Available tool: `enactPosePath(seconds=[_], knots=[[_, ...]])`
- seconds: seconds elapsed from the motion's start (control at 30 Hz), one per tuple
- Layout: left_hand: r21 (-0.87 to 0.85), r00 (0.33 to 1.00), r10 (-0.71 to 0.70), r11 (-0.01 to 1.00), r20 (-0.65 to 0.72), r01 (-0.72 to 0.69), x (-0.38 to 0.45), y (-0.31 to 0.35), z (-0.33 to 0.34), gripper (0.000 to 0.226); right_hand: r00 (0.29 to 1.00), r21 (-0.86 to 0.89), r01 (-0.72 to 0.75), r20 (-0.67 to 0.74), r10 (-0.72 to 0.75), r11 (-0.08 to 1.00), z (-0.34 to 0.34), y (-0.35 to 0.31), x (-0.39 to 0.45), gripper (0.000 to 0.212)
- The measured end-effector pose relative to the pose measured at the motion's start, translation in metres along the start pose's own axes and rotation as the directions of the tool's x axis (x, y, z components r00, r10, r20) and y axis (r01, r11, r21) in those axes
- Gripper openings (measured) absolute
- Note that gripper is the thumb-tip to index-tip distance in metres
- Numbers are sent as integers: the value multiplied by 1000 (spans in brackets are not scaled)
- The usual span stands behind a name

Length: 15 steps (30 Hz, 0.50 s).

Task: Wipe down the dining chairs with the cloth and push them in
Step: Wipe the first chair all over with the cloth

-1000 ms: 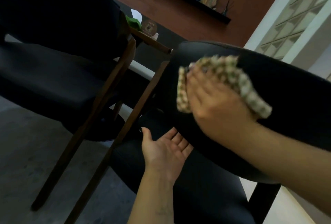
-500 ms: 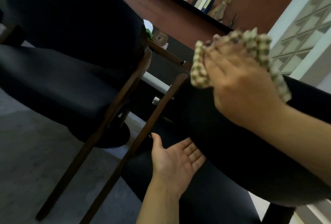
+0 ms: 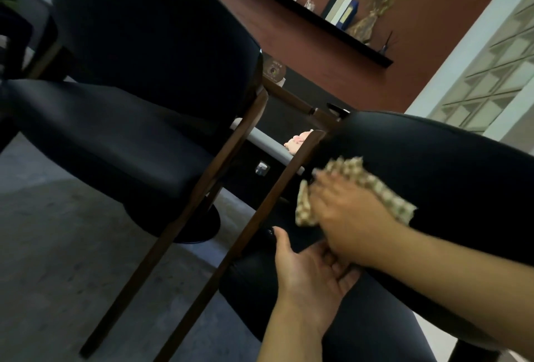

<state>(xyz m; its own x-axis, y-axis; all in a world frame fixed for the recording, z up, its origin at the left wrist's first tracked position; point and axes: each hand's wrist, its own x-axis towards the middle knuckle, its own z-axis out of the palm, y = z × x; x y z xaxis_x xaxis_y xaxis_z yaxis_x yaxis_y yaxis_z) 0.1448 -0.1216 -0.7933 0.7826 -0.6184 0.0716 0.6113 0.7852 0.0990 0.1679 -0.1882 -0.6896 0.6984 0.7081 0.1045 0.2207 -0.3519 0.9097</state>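
Wiping the back of the near chair (image 3: 450,165) with the cloth (image 3: 372,185).
The right hand (image 3: 349,214) presses the cloth flat, fingers straight. The left hand (image 3: 309,272) lies open on the seat. Another chair (image 3: 138,78) stands just beside, under a shelf (image 3: 303,11).

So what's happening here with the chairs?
A person is cleaning dining chairs. Their right hand presses a checked cloth flat against the padded black backrest of the nearer chair, near its left edge by the wooden frame. The left hand lies open, palm up, just below, over that chair's seat, holding nothing. A second black chair stands to the left, untouched at this moment.
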Motion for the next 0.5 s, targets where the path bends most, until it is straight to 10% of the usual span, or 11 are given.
enactPosePath(seconds=[0.1, 0.23, 0.5], knots=[[-16, 1000, -20, 1000, 1, 20, 4, 0, -2, 115, 963, -145, -234, -169, 209, 961, -30, 45, 32, 50], [-18, 1000, -20, 1000, 18, 20, 8, -2, -10, 116, 889, -311, -400, 98, 448, 862, -52, 71, 62, 38], [-47, 1000, 2, 999, 22, -1, 7, -5, -10, 113, 878, -314, 48, 466, 110, 948, -3, 17, 85, 38]])
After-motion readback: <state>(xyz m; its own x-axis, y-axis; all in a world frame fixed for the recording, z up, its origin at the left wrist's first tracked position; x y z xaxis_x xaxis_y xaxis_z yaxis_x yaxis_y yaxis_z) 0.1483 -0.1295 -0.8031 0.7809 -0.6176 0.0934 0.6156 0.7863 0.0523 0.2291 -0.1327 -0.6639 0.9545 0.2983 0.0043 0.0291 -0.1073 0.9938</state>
